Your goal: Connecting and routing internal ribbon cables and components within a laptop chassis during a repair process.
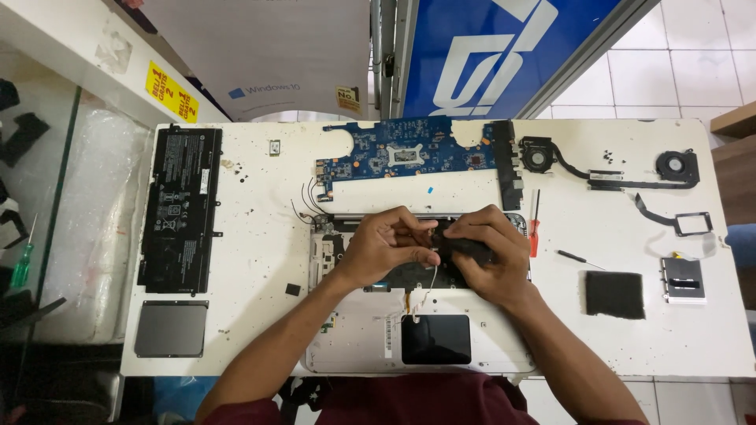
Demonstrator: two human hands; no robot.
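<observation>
An opened silver laptop shell point(362, 330) lies in front of me on a white table point(260, 260), its inside facing up. My left hand point(386, 244) and my right hand point(488, 252) meet over its middle. Both pinch a black flat piece point(465, 250) that sits over the keyboard backing. A thin white wire point(433, 279) hangs down from between my hands toward the black touchpad underside point(435, 340). My fingers hide how the piece is attached.
A blue mainboard point(409, 153) lies behind the shell. A long black battery point(179, 208) and a grey plate point(170, 328) lie at the left. Two fans with a heat pipe point(622, 175), a red screwdriver point(535, 228), a black pad point(614, 294) and a small drive point(683, 279) lie at the right. Loose screws dot the table.
</observation>
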